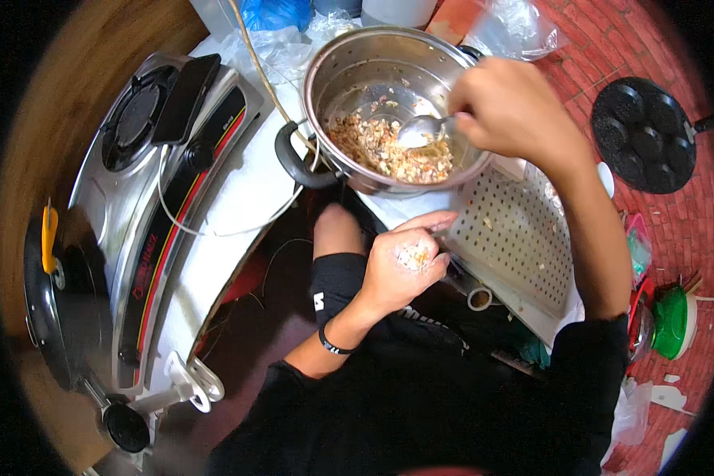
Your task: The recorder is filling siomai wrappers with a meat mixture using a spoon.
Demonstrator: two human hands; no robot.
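My right hand grips a metal spoon, its bowl dipped in the chopped mixture. That mixture lies in the bottom of a deep stainless steel pot with black handles. Below the pot, my left hand is cupped around a pale, doughy-looking piece topped with chopped mixture. Whether a thin wrapper lies beneath it, I cannot tell. To the right of my left hand is a perforated metal tray with a few scraps on it.
A gas stove carries a black phone with a white cable. A lidded pan and a clamp stand are at left. On the red brick-patterned floor lie a round-welled pan and a green basket. Plastic bags are above.
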